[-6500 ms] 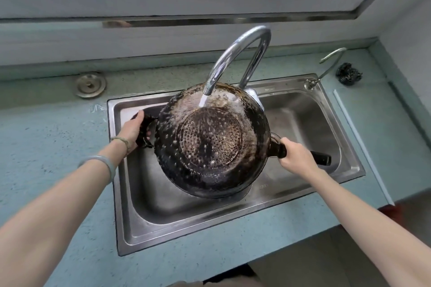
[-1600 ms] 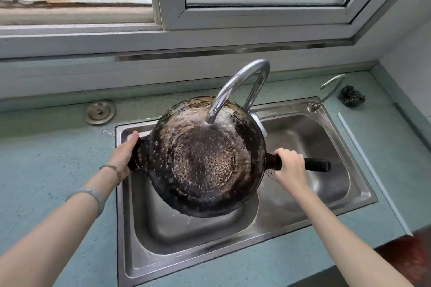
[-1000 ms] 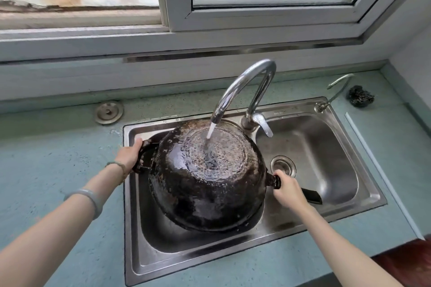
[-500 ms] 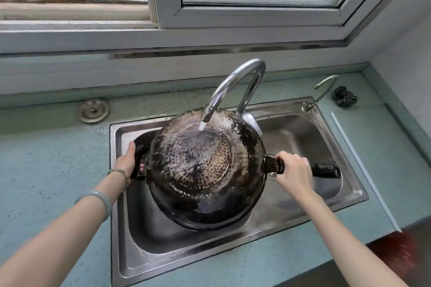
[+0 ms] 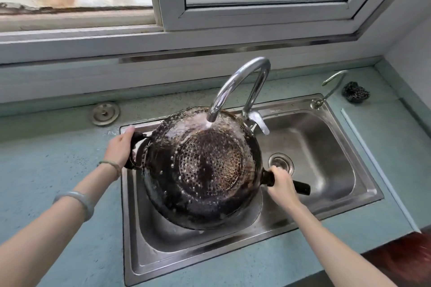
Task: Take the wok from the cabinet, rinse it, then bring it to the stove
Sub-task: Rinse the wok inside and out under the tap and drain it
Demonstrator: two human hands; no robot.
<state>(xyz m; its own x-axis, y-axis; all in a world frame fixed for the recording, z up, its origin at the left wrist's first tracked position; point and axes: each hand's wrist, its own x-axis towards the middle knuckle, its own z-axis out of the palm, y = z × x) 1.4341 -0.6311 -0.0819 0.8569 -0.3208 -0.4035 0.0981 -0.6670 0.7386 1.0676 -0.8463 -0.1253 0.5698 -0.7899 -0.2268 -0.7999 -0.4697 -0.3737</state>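
Wok (image 5: 205, 170) hangs between 2 hands over the left basin of a stainless steel double sink (image 5: 326, 212), turned so its underside faces up and toward the camera. The left hand (image 5: 120, 147) grips the small loop handle on the wok's left edge, fingers curled round it. The right hand (image 5: 281, 183) is wrapped round the long black handle on the opposite side, close to the bowl, so the handle's end sticks out past the hand over the right basin. The wok's body lies wholly between the 2 grips. Its outside is blackened and wet, with brownish burnt patches and a round, flat base covered in small pale dots. Its lower rim dips into the basin; whether it touches the bottom cannot be told. Water runs from the curved chrome faucet (image 5: 240, 81) onto the upper part of the underside and spreads there. The drain (image 5: 281, 162) of the right basin shows just above the right hand. A pale bangle (image 5: 77, 200) sits on the left forearm and a thin cord bracelet (image 5: 112, 164) at the wrist. A small second tap (image 5: 331, 86) stands at the sink's back right corner, with a dark scourer (image 5: 355, 94) near it on the blue-green countertop (image 5: 58, 158). A round metal cover (image 5: 105, 113) lies on the countertop left of the sink.
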